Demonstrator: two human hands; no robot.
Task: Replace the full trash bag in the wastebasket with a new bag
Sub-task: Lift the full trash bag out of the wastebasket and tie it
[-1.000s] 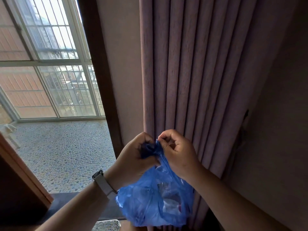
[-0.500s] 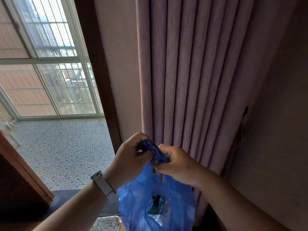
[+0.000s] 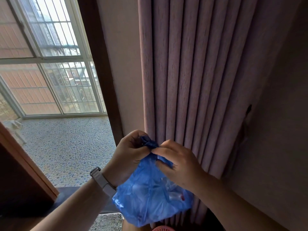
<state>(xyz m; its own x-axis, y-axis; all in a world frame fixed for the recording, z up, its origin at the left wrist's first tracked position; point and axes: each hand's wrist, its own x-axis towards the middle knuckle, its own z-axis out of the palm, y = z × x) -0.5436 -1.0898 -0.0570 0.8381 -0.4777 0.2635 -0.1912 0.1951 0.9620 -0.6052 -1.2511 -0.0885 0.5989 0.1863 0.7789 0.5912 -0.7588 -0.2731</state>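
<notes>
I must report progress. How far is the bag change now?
Done: the full blue bag is out and lifted in front of the curtain. In hand: the left hand and right hand are pinching its twisted neck, seemingly knotting it. Left: no new bag is visible; a pink rim at the bottom edge may be the basket.

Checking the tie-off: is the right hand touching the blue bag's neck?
Touching. The head view shows the right hand pinching the twisted neck of the blue bag, fingers closed on it.
</notes>
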